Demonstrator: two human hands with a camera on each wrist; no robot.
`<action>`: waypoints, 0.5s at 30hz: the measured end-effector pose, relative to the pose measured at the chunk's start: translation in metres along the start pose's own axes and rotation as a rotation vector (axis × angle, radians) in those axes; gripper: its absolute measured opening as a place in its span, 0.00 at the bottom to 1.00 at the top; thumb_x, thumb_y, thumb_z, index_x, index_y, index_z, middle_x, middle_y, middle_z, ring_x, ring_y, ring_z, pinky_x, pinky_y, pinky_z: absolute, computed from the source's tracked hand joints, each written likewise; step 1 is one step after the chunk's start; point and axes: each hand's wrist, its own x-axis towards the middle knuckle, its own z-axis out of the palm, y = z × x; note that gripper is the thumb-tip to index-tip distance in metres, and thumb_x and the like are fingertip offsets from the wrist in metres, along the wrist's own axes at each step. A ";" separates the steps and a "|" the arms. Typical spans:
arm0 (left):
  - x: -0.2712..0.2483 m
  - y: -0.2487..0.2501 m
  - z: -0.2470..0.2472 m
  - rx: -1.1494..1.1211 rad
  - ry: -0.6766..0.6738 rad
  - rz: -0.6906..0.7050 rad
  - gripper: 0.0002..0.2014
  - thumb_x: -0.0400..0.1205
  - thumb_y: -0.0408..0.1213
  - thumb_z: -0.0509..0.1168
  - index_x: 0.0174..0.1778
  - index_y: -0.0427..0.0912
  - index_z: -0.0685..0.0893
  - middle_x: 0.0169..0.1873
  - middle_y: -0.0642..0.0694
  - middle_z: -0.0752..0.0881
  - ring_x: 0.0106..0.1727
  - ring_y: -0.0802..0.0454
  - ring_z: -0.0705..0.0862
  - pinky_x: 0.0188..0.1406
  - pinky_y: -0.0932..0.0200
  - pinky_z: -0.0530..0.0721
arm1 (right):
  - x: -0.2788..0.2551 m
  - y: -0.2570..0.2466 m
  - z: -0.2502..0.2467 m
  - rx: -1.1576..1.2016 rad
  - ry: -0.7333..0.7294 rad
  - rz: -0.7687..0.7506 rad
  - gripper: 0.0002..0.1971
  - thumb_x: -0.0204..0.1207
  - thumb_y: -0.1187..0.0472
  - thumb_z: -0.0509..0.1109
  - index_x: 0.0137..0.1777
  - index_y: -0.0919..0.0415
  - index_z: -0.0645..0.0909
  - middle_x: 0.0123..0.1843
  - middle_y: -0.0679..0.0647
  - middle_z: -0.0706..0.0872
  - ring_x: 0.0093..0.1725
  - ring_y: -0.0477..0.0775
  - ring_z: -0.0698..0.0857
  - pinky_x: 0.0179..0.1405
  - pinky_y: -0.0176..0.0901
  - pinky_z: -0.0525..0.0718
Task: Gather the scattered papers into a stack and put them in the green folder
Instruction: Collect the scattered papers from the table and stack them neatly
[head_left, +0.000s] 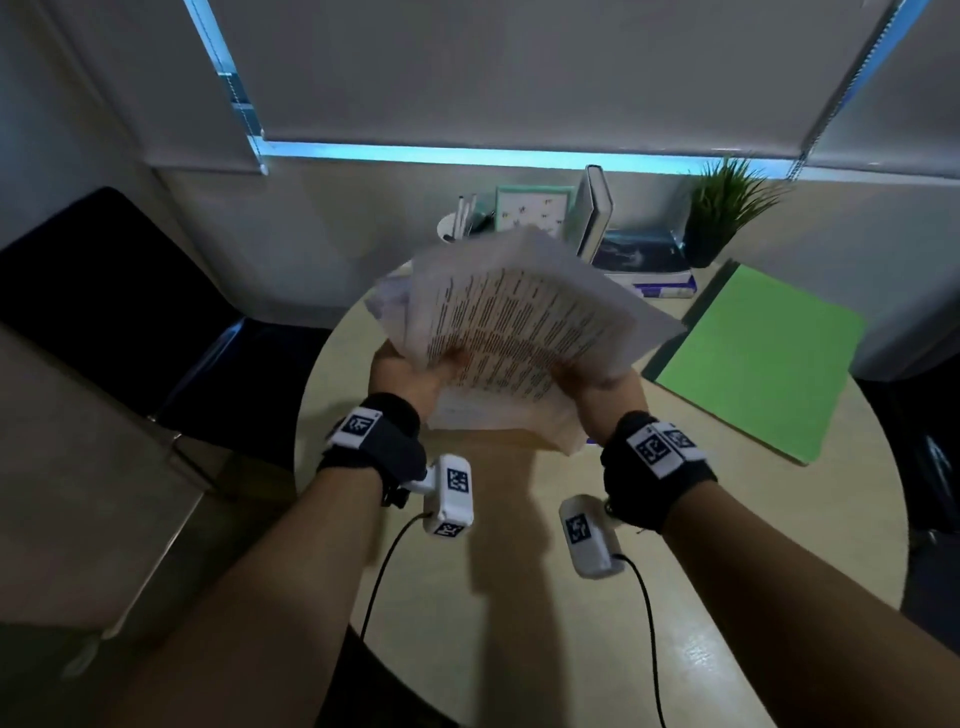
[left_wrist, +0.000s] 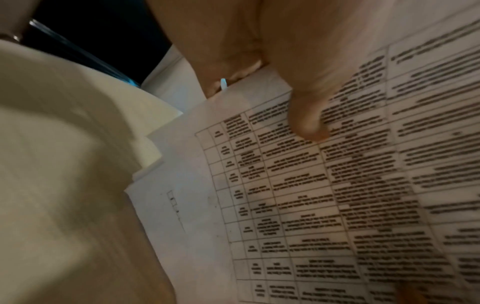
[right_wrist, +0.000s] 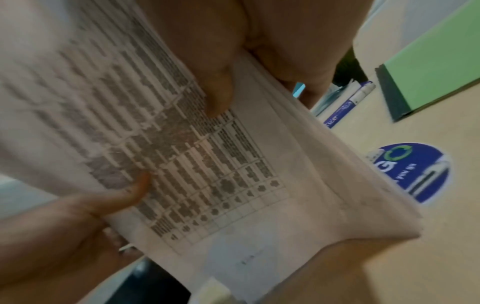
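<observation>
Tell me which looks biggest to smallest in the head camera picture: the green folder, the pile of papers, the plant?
1. Pile of papers, but both hands lift it nearer the camera, so that helps.
2. Green folder, lying flat, looks almost as big; these two are close.
3. Plant, clearly smallest, though it stands farthest back.

The papers (head_left: 524, 317) are thin matt printed sheets. The green folder (head_left: 769, 358) on the right looks like matt card. The pale surface (head_left: 519, 597) is smooth with a slight sheen.
</observation>
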 end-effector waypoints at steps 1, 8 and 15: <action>0.000 0.000 0.001 -0.007 0.010 -0.003 0.15 0.75 0.35 0.76 0.56 0.37 0.85 0.47 0.47 0.87 0.49 0.50 0.86 0.50 0.61 0.80 | -0.001 -0.001 0.002 -0.001 0.011 0.004 0.13 0.73 0.60 0.77 0.56 0.60 0.84 0.49 0.55 0.88 0.52 0.60 0.87 0.56 0.57 0.85; 0.010 0.018 0.003 -0.109 0.089 0.111 0.18 0.75 0.32 0.76 0.59 0.37 0.82 0.45 0.49 0.87 0.43 0.61 0.85 0.33 0.77 0.82 | 0.006 -0.029 -0.005 0.132 0.023 -0.057 0.17 0.74 0.65 0.75 0.62 0.59 0.80 0.51 0.50 0.86 0.48 0.51 0.84 0.48 0.42 0.81; 0.007 -0.001 0.011 -0.185 0.017 0.036 0.22 0.68 0.38 0.81 0.57 0.45 0.85 0.49 0.53 0.91 0.52 0.58 0.88 0.51 0.60 0.85 | 0.006 -0.024 -0.004 0.163 0.022 -0.043 0.13 0.70 0.65 0.78 0.53 0.56 0.82 0.46 0.49 0.89 0.46 0.50 0.88 0.41 0.43 0.85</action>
